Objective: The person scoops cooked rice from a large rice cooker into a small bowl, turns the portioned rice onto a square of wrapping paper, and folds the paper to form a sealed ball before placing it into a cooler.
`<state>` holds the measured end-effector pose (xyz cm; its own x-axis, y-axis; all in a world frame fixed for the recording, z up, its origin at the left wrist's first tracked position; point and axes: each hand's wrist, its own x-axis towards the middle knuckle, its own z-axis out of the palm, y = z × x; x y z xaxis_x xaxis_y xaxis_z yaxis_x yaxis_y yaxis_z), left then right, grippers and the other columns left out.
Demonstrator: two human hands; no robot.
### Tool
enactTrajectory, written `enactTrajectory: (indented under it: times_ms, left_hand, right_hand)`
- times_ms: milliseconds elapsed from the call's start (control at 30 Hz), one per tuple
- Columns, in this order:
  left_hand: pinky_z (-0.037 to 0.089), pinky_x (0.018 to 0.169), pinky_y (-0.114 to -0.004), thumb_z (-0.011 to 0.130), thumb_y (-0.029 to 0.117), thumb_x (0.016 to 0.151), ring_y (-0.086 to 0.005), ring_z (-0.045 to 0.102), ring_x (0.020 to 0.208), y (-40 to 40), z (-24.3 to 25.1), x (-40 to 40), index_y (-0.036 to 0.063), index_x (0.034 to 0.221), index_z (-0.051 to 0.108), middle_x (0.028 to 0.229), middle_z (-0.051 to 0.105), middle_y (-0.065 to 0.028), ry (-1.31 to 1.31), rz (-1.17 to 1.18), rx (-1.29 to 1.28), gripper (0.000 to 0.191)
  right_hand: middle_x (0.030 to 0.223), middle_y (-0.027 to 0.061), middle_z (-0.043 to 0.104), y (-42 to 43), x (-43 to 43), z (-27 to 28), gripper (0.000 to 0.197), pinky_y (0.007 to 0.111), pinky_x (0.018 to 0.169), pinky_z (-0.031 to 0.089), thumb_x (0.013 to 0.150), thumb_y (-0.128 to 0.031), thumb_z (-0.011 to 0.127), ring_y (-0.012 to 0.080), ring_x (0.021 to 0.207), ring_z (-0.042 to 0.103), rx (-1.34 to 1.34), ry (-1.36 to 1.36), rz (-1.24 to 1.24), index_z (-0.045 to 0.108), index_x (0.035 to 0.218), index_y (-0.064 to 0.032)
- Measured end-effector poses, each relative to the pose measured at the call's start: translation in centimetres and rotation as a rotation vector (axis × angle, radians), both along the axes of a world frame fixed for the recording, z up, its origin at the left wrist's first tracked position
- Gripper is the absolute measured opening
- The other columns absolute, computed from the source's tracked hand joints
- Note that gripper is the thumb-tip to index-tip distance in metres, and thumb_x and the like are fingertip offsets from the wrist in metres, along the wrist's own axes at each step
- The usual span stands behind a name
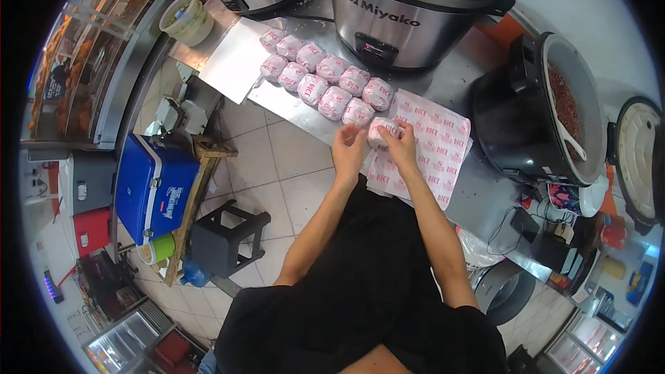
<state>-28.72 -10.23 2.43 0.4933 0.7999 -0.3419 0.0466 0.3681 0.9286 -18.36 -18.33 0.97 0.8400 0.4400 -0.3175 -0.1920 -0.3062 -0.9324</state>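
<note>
My right hand point(399, 146) has its fingers around a paper-wrapped bundle point(382, 132) at the front end of the rows. My left hand point(349, 151) is raised just left of that bundle, fingers apart and slightly curled; it seems to hold nothing. Several more wrapped bundles point(313, 89), white paper with red print, stand in two rows on the metal table point(311, 120). Beneath and right of my right hand lies a stack of printed wrapping paper sheets point(434, 137). Plain white sheets point(236, 62) lie at the rows' far left end.
Two steel rice cookers point(400, 21) stand behind the rows. At the right is a dark open cooker point(511, 109) holding reddish-brown food and a white ladle point(570, 137). A plastic tub point(188, 21) stands at upper left. On the floor side are a blue cooler point(156, 189) and a dark stool point(228, 239).
</note>
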Motion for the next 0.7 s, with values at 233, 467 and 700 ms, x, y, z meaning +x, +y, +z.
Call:
enactTrajectory:
  times_ms: [233, 467, 700]
  left_hand:
    - [0.050, 0.072, -0.029, 0.073, 0.017, 0.080, -0.0168, 0.060, 0.084, 3.8, -1.5, -2.6, 0.0008, 0.118, 0.051, 0.116, 0.053, -0.0137, 0.165, 0.097, 0.345, 0.047]
    - [0.052, 0.067, -0.030, 0.073, 0.016, 0.080, -0.0194, 0.065, 0.079, 6.5, -0.9, -4.5, -0.0002, 0.111, 0.053, 0.099, 0.060, -0.0109, 0.250, 0.038, 0.303, 0.040]
    - [0.051, 0.061, -0.027, 0.075, 0.016, 0.078, -0.0178, 0.065, 0.075, 8.5, -0.6, -4.6, -0.0008, 0.107, 0.051, 0.099, 0.059, -0.0129, 0.205, 0.045, 0.286, 0.042]
  right_hand:
    - [0.103, 0.0306, 0.060, 5.0, -1.7, 0.5, 0.073, 0.043, 0.085, 0.046, 0.076, -0.048, 0.070, 0.0405, 0.097, 0.061, -0.299, -0.246, -0.027, 0.042, 0.118, 0.0038]
    - [0.103, 0.0356, 0.058, 7.4, -4.8, 1.4, 0.075, 0.045, 0.087, 0.045, 0.080, -0.048, 0.065, 0.0451, 0.096, 0.060, -0.356, -0.201, 0.001, 0.034, 0.121, 0.0062]
    - [0.120, 0.0337, 0.044, 9.8, -6.7, 1.4, 0.070, 0.047, 0.096, 0.037, 0.084, -0.043, 0.060, 0.0461, 0.114, 0.043, -0.656, -0.385, 0.038, 0.033, 0.124, 0.0065]
